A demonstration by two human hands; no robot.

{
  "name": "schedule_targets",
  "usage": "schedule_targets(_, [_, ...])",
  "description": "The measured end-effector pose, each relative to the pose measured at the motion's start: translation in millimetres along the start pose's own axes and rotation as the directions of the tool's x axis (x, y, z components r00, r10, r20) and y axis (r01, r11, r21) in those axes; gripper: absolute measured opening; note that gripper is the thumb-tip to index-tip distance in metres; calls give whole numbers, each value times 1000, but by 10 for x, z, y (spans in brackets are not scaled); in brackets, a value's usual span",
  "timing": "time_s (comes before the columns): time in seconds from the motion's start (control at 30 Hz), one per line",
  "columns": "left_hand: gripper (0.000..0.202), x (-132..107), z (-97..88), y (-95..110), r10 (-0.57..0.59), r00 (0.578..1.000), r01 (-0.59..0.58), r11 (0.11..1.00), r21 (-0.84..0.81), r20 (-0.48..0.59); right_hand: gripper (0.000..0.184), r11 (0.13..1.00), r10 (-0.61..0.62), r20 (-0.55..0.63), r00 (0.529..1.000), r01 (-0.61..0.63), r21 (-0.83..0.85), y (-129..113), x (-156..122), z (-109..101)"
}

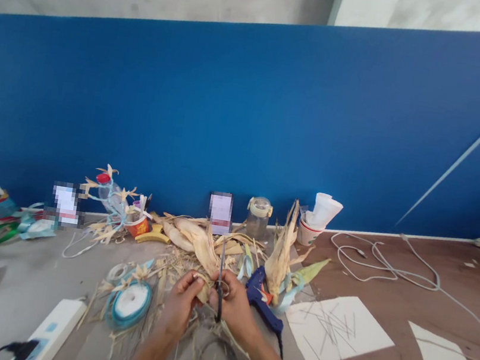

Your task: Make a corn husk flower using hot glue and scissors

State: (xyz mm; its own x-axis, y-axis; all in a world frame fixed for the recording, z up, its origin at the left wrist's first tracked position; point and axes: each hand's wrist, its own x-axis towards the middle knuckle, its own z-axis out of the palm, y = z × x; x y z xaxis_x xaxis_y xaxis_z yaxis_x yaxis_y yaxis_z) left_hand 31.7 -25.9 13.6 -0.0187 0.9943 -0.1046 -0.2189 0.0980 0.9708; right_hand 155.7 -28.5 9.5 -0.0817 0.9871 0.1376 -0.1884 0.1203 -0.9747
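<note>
Low in the middle of the head view, my left hand (178, 306) is closed, pinching a small piece of dry corn husk (204, 291). Close beside it, my right hand (238, 309) is closed around dark-handled scissors (219, 298), whose blades point up and away from me. Whether the blades touch the husk piece I cannot tell. Just beyond both hands lies a pile of dry corn husks (198, 237) with loose scraps around it. To the right of my right hand rests a blue glue gun (264, 304), and left of my left hand sits a spool of teal ribbon (131, 305).
Along the blue partition (232, 112) stand a bottle with husk flowers (112, 194), a red cup (137, 226), a clear jar (257, 219) and a paper cup (308, 233). Thin sticks lie on white paper (337, 327) at right. A power strip (58, 327) and white cable (388, 274) are also here.
</note>
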Motion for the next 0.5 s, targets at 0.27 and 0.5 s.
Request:
schedule_targets(0.27, [27,3,-44,-40,-4,995,-13,986,169,101,31,993,85,83,993,-91,73,-77,22,-31])
schedule_targets(0.5, [25,-5,-40,-70,-67,998,67,995,74,-4,28,996,57,47,997,-61,70,-54,48,-86])
